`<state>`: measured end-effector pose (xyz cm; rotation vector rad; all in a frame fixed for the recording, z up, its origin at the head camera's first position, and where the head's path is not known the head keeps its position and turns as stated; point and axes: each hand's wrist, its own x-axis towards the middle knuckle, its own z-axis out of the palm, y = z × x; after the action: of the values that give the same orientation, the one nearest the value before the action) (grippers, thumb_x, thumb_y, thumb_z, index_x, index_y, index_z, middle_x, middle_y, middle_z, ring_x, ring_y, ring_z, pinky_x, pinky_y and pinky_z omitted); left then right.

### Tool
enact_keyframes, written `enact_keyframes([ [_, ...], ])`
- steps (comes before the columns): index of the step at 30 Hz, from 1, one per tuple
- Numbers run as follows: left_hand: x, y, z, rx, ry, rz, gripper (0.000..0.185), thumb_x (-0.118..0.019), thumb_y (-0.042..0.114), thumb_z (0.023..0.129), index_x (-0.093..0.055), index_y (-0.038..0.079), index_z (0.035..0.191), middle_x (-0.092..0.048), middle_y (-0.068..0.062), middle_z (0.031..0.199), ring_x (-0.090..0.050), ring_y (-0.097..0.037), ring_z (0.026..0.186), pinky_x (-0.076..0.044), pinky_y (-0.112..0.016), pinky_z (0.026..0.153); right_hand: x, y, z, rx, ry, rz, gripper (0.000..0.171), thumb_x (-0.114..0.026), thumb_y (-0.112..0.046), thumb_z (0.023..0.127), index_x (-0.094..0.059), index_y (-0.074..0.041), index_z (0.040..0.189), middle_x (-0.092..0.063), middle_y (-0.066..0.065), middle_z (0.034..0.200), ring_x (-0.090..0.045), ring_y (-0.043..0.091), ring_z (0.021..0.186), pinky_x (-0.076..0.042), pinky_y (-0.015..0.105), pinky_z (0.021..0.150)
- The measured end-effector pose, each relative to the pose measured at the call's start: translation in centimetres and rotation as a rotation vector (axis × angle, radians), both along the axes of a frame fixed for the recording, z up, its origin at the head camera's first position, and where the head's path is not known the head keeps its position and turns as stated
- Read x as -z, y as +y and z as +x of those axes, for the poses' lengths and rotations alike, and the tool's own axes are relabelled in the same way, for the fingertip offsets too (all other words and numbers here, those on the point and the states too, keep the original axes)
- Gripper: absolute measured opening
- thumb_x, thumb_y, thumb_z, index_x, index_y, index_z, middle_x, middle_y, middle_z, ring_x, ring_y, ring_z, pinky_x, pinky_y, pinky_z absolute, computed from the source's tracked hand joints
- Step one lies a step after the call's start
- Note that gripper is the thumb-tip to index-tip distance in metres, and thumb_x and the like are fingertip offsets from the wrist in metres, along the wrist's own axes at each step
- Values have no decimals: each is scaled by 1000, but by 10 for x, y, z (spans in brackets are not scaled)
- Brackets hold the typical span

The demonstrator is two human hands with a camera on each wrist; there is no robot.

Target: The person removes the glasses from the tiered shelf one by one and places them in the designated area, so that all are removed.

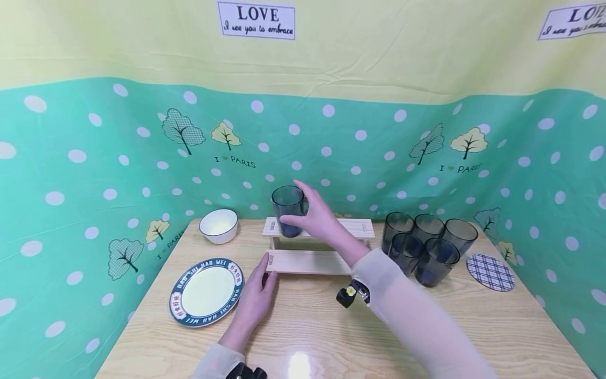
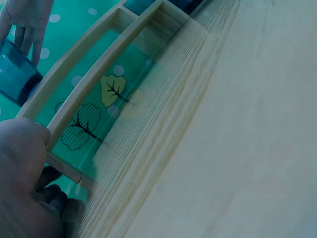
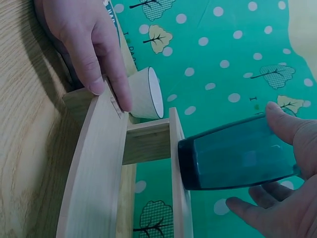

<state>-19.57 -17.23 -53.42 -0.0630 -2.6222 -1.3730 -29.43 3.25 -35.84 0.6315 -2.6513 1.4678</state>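
A dark tinted drinking glass [image 1: 288, 202] stands upright with its base on the upper board at the left of a two-tier wooden rack [image 1: 307, 261]. My right hand [image 1: 319, 216] is around the glass, thumb and fingers spread wide. In the right wrist view a small gap shows between the lower fingers [image 3: 245, 210] and the glass [image 3: 237, 156]. At the left end of the lower board, my left hand [image 1: 255, 297] grips the rack, its lower fingers [image 2: 52, 193] curled beneath the edge in the left wrist view.
Several matching dark glasses [image 1: 435, 260] stand close together right of the rack, beside a round checked coaster [image 1: 490, 272]. To the left are a white bowl [image 1: 219, 226] and a blue-rimmed plate [image 1: 208, 292]. A dotted green cloth [image 1: 326, 134] hangs behind the wooden table [image 1: 312, 326].
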Motion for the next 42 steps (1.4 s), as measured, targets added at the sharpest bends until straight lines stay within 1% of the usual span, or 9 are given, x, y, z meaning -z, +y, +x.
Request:
enact_keyframes([
  [5,0,0,0,1,-1,7,66,-56,28,117,-30,10,175,-40,-22,172,-39,-41,159,-30,-57,132,3,-2,0,9,-18,-6,100,-90,-34,96,-30,-23,175,-40,15,172,-45,38,155,-47,58,121],
  [15,0,0,-1,4,1,6,66,-57,27,117,-30,10,175,-39,-22,173,-38,-41,160,-29,-57,132,5,-2,0,14,-30,-30,95,-89,-35,98,-33,-24,174,-50,13,163,-52,37,149,-55,56,114],
  [26,-1,0,0,-1,-8,7,67,-57,28,117,-30,12,175,-38,-21,174,-37,-41,160,-29,-57,132,7,-4,1,45,-14,-33,93,-90,-36,96,-37,-26,172,-54,11,161,-54,35,146,-53,57,114],
  [31,-1,0,1,-7,-13,6,66,-57,30,117,-30,13,176,-38,-21,174,-37,-41,160,-29,-57,132,6,-3,3,58,-23,-50,93,-91,-35,95,-38,-26,172,-55,10,161,-54,33,147,-54,56,115],
  [38,1,0,0,-8,-15,3,66,-57,30,117,-30,14,176,-39,-22,173,-37,-42,160,-29,-58,132,3,2,10,67,-26,-57,93,-92,-32,94,-41,-27,171,-57,8,158,-56,32,144,-57,54,111],
  [42,1,0,0,-5,-15,2,66,-57,30,117,-30,14,176,-40,-22,173,-38,-42,159,-29,-58,132,1,7,16,66,-29,-58,93,-92,-33,94,-40,-28,171,-55,6,160,-55,33,146,-57,55,111],
])
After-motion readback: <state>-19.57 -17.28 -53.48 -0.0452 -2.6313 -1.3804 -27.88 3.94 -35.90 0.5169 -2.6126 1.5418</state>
